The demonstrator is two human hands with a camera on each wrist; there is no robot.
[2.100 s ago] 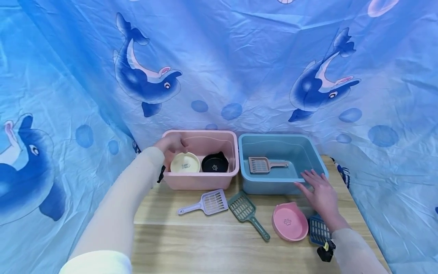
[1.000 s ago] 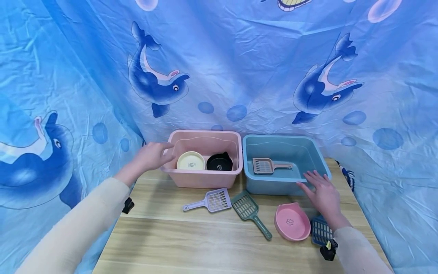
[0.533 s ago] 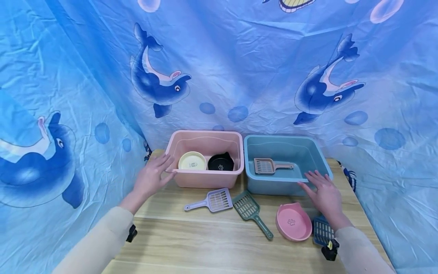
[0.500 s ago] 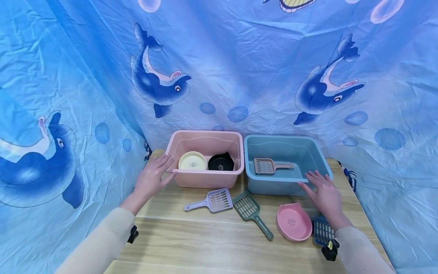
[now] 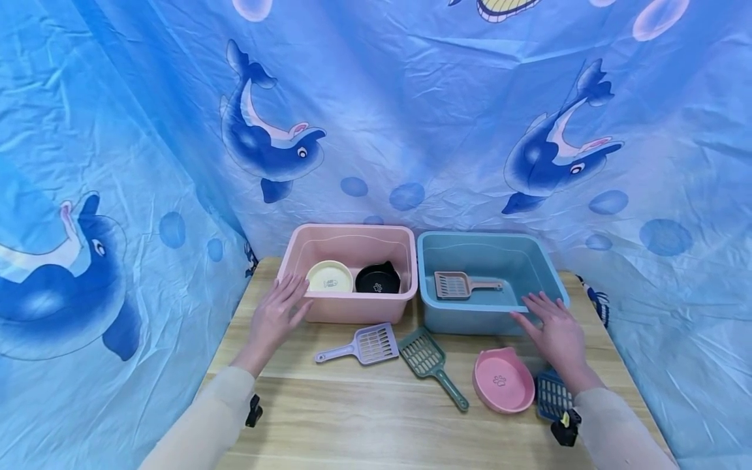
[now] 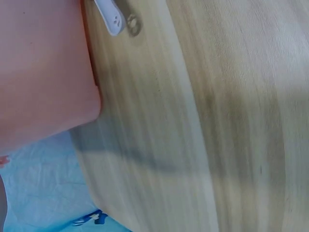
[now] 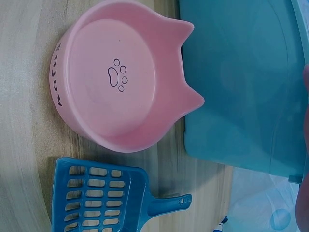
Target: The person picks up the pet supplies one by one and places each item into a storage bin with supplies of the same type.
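The pink tub (image 5: 352,310) is standing on the counter (image 5: 376,405), with the blue tub (image 5: 470,321) just right of it. At their near rims, respectively, left hand (image 5: 275,320) and right hand (image 5: 555,333) are resting, fingers straight, gripping nothing. Both tubs are looking light and stiff; rims seem best for holding.

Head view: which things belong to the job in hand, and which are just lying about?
Likely in the job:
pink bin, left hand at its rim
blue bin, right hand at its rim
cream bowl and black bowl, in the pink bin
tan scoop, in the blue bin

Seemingly just lying about, unheld:
purple scoop
green scoop
pink bowl
blue scoop
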